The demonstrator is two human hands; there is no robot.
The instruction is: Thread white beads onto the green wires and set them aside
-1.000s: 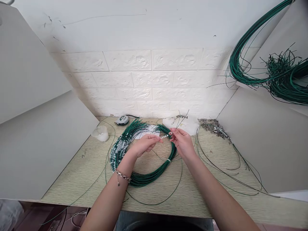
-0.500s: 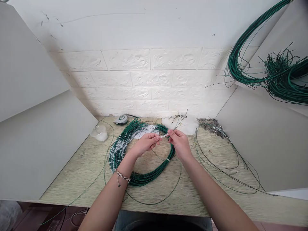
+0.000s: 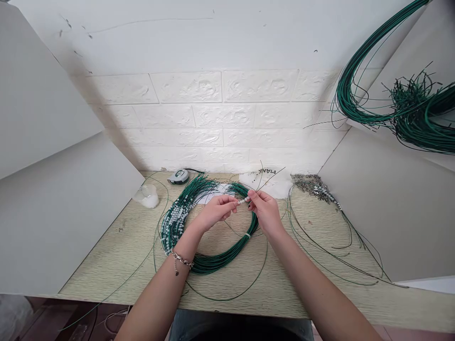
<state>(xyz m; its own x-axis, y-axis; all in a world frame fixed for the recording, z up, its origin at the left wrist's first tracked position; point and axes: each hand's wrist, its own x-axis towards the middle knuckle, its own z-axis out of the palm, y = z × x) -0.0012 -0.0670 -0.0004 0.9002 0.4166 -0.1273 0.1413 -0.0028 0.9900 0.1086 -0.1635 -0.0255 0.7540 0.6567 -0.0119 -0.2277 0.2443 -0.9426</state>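
Observation:
Between my two hands runs a short row of small white beads [image 3: 243,201] on a thin dark green wire. My left hand [image 3: 219,210] pinches its left end between thumb and fingers. The right end is pinched by my right hand [image 3: 262,208], and two wire ends stick up beyond those fingers. Beneath my hands lies a large coil of green wires [image 3: 227,255] on the wooden table [image 3: 135,265]. White beads [image 3: 177,215] cluster along the coil's left side, and a white tie [image 3: 248,235] binds it at the right.
Back left are a tape measure [image 3: 178,176] and a clear cup with white contents [image 3: 147,196]. A heap of small metallic bits [image 3: 313,184] and loose wires lie to the right. Another green wire coil [image 3: 373,116] hangs at upper right. Grey panels [image 3: 71,208] flank the table.
The wire ends above my right hand have spread and tilted differently. My left fingers have shifted slightly right along the bead row; both hands otherwise stay in place.

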